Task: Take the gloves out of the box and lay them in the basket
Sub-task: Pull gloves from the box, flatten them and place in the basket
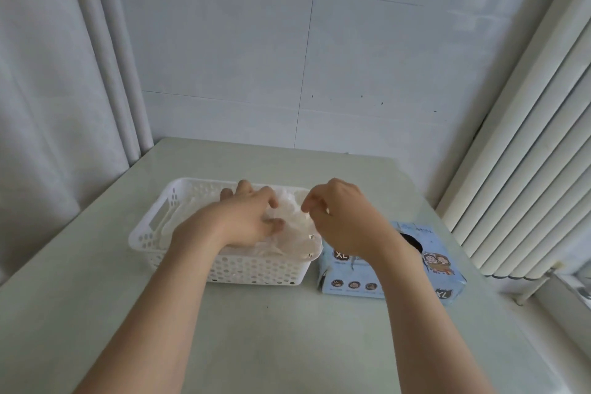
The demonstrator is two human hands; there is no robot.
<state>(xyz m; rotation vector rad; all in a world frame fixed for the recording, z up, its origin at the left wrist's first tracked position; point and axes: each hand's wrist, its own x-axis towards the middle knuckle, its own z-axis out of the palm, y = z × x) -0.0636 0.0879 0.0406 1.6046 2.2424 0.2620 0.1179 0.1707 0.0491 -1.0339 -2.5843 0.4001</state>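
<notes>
While basket (pixel 256 272) and box (pixel 347 269) sit side by side mid-desk (pixel 287 345), bare surface runs to the near edge. Left hand (pixel 246 221) rests on gloves (pixel 297 233) in the basket, fingers apart. Right hand (pixel 342 221) hovers over the basket's right end, fingers curled; pinching a glove: cannot tell. Tiled wall (pixel 351 57) behind, radiator (pixel 527 169) right.

Soft, even daylight, brightest at the slats (pixel 527 137) on the right; shadows are faint, edges bow, detail slightly soft.
</notes>
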